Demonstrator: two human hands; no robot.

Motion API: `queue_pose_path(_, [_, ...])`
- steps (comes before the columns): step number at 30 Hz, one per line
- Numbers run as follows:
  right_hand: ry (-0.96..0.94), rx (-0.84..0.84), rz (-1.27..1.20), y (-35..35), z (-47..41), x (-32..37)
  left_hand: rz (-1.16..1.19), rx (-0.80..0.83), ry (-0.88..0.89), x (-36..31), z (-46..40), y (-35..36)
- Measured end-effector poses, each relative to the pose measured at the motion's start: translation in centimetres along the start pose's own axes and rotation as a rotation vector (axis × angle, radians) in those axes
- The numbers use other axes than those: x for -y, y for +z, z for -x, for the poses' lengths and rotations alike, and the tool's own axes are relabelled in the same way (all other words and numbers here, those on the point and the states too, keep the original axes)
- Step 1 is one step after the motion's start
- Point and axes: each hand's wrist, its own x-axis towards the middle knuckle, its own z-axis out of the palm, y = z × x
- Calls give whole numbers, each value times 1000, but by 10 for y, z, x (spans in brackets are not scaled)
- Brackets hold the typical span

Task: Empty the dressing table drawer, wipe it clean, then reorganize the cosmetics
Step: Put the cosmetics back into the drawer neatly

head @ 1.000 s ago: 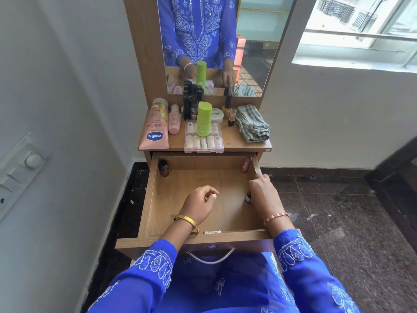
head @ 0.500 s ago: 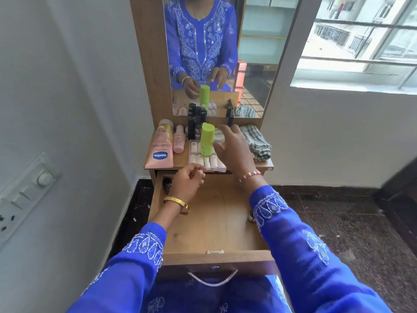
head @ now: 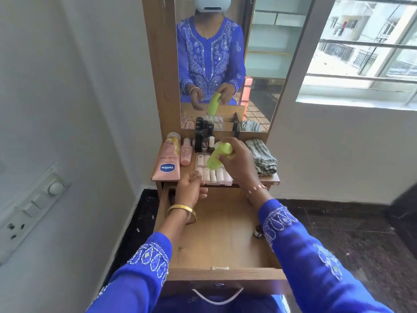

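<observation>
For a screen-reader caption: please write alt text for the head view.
The right hand grips a tilted green bottle above a dressing table top crowded with cosmetics. The left hand, loosely curled, hovers over the back of the open, nearly empty drawer. A folded cloth lies at right.

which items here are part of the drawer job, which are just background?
Job: drawer; green bottle gripped by right hand; Vaseline tube; pink bottle; clear case; folded cloth.
Background: wall switch panel; window.

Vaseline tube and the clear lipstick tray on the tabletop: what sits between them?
In the head view, a small pink bottle lies between the Vaseline tube and the lipstick tray.
</observation>
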Motion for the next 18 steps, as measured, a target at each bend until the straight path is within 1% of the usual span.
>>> queue_pose_path(3, [47, 4, -240, -13, 28, 3, 127, 39, -112, 5, 8, 1])
queue_pose_path(5, [85, 53, -356, -19, 46, 3, 150, 97, -177, 8, 16, 3])
queue_pose_path(7, [129, 83, -435, -21, 60, -1, 149, 97, -211, 12, 23, 5])
queue_pose_path(9, [165, 99, -470, -21, 69, -6, 113, 42, -184, 17, 30, 7])
queue_pose_path(12, [197, 112, -504, -23, 76, -10, 16, -5, -87, 24, 39, 8])
queue_pose_path(15, [221, 140, -518, -24, 80, -13, 47, -4, -24, 30, 42, 9])
queue_pose_path(18, [248, 141, -520, -23, 85, -18, 72, 6, -24, 36, 42, 7])
